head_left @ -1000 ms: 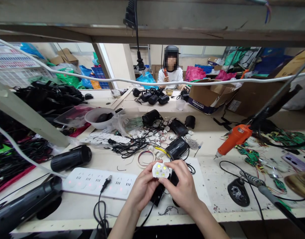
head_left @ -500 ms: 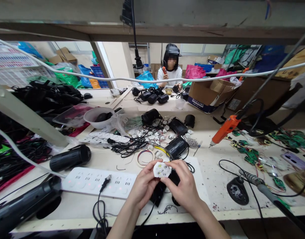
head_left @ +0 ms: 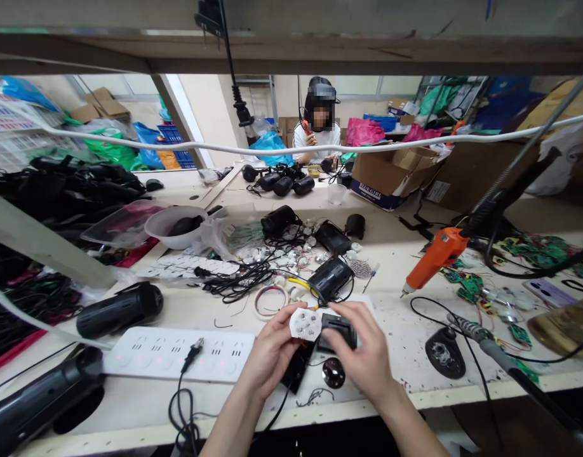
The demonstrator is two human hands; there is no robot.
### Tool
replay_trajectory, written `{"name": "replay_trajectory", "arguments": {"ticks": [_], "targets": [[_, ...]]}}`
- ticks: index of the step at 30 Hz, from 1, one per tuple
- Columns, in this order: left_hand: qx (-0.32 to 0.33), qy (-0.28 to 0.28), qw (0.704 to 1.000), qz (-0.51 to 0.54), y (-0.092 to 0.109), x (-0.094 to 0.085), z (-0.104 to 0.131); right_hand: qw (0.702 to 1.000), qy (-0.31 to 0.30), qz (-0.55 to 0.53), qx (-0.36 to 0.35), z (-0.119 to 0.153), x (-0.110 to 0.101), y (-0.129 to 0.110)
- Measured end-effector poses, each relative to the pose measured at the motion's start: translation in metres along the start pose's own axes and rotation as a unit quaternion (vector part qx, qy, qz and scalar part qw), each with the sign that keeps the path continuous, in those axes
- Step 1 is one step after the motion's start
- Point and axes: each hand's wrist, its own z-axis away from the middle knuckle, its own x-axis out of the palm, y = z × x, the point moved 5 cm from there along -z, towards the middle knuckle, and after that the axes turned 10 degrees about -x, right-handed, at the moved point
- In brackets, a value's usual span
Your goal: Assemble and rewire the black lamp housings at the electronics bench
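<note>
My left hand [head_left: 271, 350] pinches a small white faceted lens plate [head_left: 305, 325] with several round clear or metallic spots on its face. Beside it, my right hand [head_left: 365, 355] is off the plate, its thumb and fingers spread with nothing between them. Partly behind the right fingers lies a black plastic housing [head_left: 336, 331]. Below the plate, a glossy black part [head_left: 298, 369] with a cord is partly covered by my left hand. A shiny dark round cap [head_left: 333, 372] rests on the white sheet between my wrists.
A white power strip [head_left: 177, 355] lies left. An orange electric screwdriver [head_left: 437, 259] hangs at right, above a soldering iron [head_left: 491, 348] and green circuit boards [head_left: 470, 285]. Black housings [head_left: 330, 279], cables and tape [head_left: 271, 301] lie ahead. A co-worker [head_left: 317, 130] sits opposite.
My right hand has let go of the lens plate and moved right, its fingers spreading. The left hand keeps the plate. The whole view has shifted slightly, uncovering the round cap.
</note>
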Motion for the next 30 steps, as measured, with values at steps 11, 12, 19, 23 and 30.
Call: {"name": "replay_trajectory", "arguments": {"ticks": [11,12,19,23,30], "targets": [[0.196,0.024,0.88,-0.432,-0.001,0.046,-0.008,0.911,0.347,0.143,0.173,-0.018,-0.123,0.078],[0.207,0.02,0.864,-0.458,-0.003,0.051,-0.01,0.91,0.333,0.131,0.208,-0.02,-0.122,0.087],[0.083,0.006,0.96,-0.266,-0.005,0.037,-0.019,0.927,0.272,0.085,0.242,-0.025,-0.102,0.103],[0.024,-0.012,0.989,-0.147,0.001,0.032,-0.016,0.937,0.246,0.064,0.238,-0.019,-0.088,0.095],[-0.01,-0.029,0.996,-0.08,0.0,0.028,-0.017,0.936,0.194,-0.007,0.294,-0.017,-0.075,0.075]]}}
